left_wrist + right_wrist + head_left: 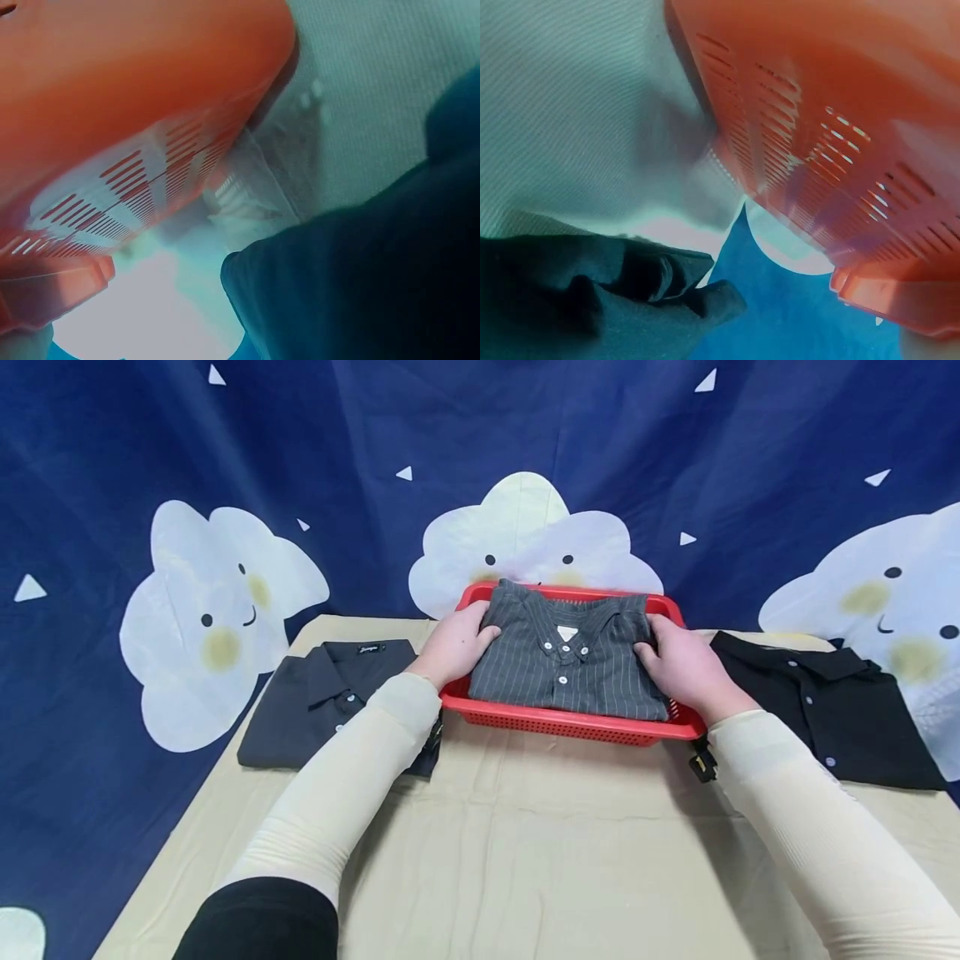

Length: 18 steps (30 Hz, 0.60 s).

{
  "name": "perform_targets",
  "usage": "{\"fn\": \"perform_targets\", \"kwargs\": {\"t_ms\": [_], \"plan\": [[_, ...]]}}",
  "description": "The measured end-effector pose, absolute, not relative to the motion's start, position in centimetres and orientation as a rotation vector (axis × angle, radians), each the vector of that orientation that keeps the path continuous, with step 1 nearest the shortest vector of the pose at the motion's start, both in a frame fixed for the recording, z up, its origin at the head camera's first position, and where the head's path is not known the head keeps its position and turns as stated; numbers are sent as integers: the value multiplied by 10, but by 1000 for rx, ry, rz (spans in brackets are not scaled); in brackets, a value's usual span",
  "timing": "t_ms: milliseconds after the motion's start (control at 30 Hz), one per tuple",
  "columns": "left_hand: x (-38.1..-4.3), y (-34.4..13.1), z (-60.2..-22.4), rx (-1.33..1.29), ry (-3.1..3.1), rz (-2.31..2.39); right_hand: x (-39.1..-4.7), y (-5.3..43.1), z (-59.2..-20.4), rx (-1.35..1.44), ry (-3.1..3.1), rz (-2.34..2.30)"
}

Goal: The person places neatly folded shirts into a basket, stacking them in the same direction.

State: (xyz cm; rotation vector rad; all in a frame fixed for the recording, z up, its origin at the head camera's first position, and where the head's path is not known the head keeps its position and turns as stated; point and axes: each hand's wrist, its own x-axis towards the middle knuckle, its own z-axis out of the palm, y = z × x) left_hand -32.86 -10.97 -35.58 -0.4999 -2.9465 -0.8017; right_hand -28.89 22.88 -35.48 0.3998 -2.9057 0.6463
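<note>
A folded dark grey pinstriped shirt [525, 664] with white buttons lies in a red plastic basket [555, 724], its collar toward the back. My left hand [459, 643] holds the shirt's left side, thumb on top and the other fingers largely hidden. At the opposite side my right hand [693, 664] grips the cloth in the same way. In the left wrist view the basket's slotted side [150, 67] fills the upper left. The right wrist view has the basket's other slotted end [810, 90] at the upper right.
Left of the basket lies a folded dark grey shirt [285, 718], partly behind my left forearm. A folded black shirt [862, 727] is on the right. All stand on a beige-covered table [555, 860], with a blue cloud-patterned curtain [480, 427] behind.
</note>
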Motion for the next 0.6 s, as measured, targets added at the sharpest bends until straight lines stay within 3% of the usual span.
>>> {"fn": "perform_targets", "kwargs": {"t_ms": [600], "plan": [[-326,-101,-357,-508,-3029,-592,-289,221,-360,516,-2927,280]]}}
